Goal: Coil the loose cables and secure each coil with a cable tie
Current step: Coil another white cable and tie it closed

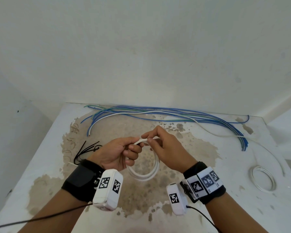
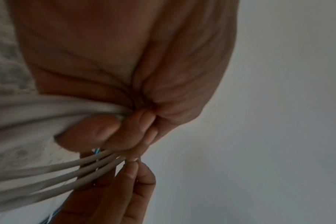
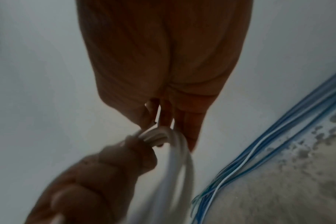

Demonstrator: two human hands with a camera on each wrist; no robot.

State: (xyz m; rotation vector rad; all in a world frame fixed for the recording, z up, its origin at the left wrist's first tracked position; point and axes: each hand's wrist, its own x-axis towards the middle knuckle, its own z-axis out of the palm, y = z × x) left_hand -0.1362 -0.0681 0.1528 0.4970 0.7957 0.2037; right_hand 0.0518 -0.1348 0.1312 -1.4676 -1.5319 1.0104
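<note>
Hanging between my hands above the table (image 1: 40, 165), the white coil (image 1: 142, 174) is gripped by my left hand (image 1: 119, 153) while my right hand (image 1: 165, 148) pinches its top, no tie visibly on. One white coil on the table (image 1: 262, 179) lies finished at right; the loose blue cables (image 1: 175, 113) and black cable ties (image 1: 86, 151) wait.

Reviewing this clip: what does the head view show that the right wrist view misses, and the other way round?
Only the head view shows the black cable ties lying left of the hands, a second white cable coil lying at the table's right, and both wrist-worn cameras.

Only the right wrist view shows, close up, a thin pale strip between the right hand's fingertips just above the gathered strands; what it is I cannot tell.

Both show the left hand gripping the white cable coil, the right hand pinching at its top, and the loose blue wires.
</note>
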